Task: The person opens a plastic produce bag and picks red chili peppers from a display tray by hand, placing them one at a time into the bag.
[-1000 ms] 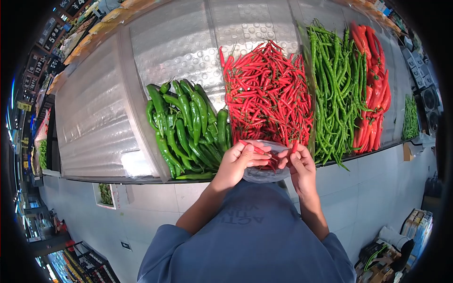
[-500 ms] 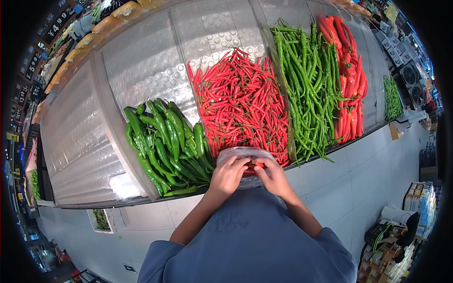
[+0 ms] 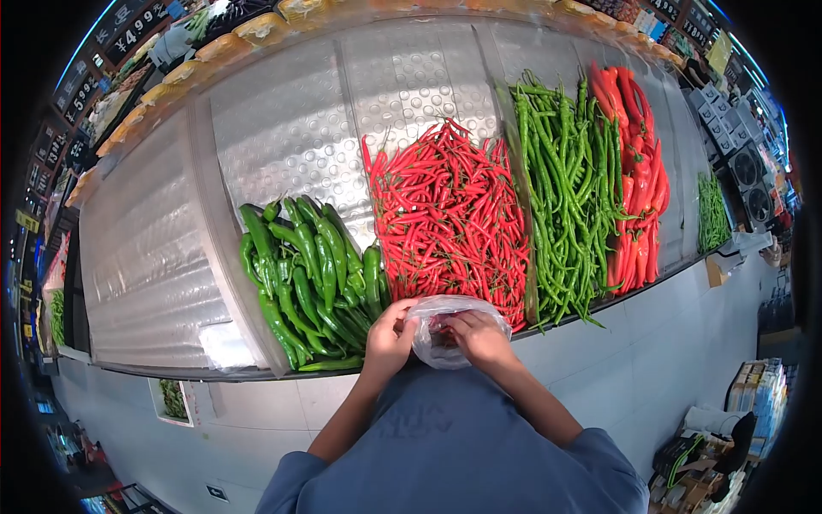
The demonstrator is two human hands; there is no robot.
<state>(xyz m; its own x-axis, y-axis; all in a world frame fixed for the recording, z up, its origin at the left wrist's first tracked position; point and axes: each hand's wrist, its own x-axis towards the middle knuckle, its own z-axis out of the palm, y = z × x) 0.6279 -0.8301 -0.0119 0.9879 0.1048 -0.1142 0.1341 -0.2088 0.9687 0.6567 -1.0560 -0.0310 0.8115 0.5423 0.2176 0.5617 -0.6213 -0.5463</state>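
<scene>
A clear plastic bag (image 3: 437,353) stands open at the front edge of the display, with some dark red chillies (image 3: 442,332) inside it. My left hand (image 3: 391,340) grips the bag's left rim between thumb and fingers. Over the bag's right side, my right hand (image 3: 482,339) dips its bent, closed fingers into the mouth. Those fingertips are hidden, so what they hold does not show. Just beyond the bag lies a heap of thin red chillies (image 3: 449,214).
Thick green peppers (image 3: 308,278) lie left of the heap. To its right are long green chillies (image 3: 561,188) and large red peppers (image 3: 638,184), past a clear divider (image 3: 524,248). A white crate (image 3: 174,403) stands on the floor at left; stacked boxes (image 3: 758,398) at right.
My right hand has gone from pinching something red above the bag to reaching inside its mouth. My left hand has shifted left to the rim, and the bag's opening now shows. The view has tilted slightly.
</scene>
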